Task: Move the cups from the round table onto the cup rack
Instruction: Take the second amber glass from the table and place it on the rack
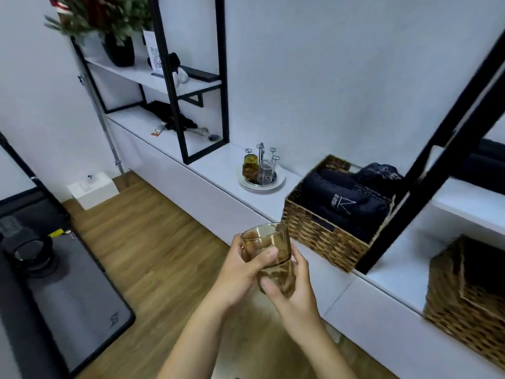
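**Both bare hands closed around one glass**

Two bare forearms are extended forward from the lower edge of the view and are brought together at the wrists' height. The left hand point(240, 265) is wrapped around the near side of a clear amber drinking glass point(269, 251), its thumb laid across the glass wall and pointing toward the right hand point(291, 287). The right hand is cupped under and around the base, its thumb pressed on the lower wall just below the left thumb. The glass is held tilted between them.
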Demonstrator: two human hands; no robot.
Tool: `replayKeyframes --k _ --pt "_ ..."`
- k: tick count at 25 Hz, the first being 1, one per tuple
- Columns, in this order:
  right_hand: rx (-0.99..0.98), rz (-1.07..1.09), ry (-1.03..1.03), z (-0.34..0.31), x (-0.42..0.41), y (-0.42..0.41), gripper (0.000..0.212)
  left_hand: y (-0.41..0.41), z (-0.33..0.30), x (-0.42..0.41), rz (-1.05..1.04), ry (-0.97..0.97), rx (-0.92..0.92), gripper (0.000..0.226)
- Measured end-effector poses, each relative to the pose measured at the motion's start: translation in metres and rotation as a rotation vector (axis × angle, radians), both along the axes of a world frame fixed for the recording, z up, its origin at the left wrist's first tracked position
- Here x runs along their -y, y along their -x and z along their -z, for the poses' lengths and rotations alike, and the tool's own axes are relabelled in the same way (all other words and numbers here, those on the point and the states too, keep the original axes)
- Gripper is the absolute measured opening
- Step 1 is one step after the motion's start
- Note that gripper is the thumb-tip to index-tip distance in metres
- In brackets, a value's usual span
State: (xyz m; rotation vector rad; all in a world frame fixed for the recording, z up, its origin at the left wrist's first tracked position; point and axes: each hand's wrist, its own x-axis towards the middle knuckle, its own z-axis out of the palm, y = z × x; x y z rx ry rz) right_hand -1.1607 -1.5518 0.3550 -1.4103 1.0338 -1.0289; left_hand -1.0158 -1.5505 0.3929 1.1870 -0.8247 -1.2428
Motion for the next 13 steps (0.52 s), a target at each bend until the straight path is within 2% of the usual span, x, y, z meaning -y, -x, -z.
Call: replayKeyframes --k 3,5,9,13 --pt "0.085 -0.047 -0.060 0.001 0.066 -0.051 0.067 -0.045 -0.009 0.067 -0.062 0.008 0.025 0.064" --pt "0.138 -0.042 -0.072 0.000 0.101 -0.077 0.066 -0.068 -0.013 0.102 -0.054 -0.006 0.040 0.058" --pt "0.171 0.021 -0.084 0.008 0.185 -0.105 0.076 -0.098 -0.013 0.185 -0.015 -0.017 0.159 0.065" --pt "0.205 0.091 -0.067 0.009 0.281 -0.122 0.066 -0.116 -0.013 0.279 -0.048 -0.017 0.218 0.087"
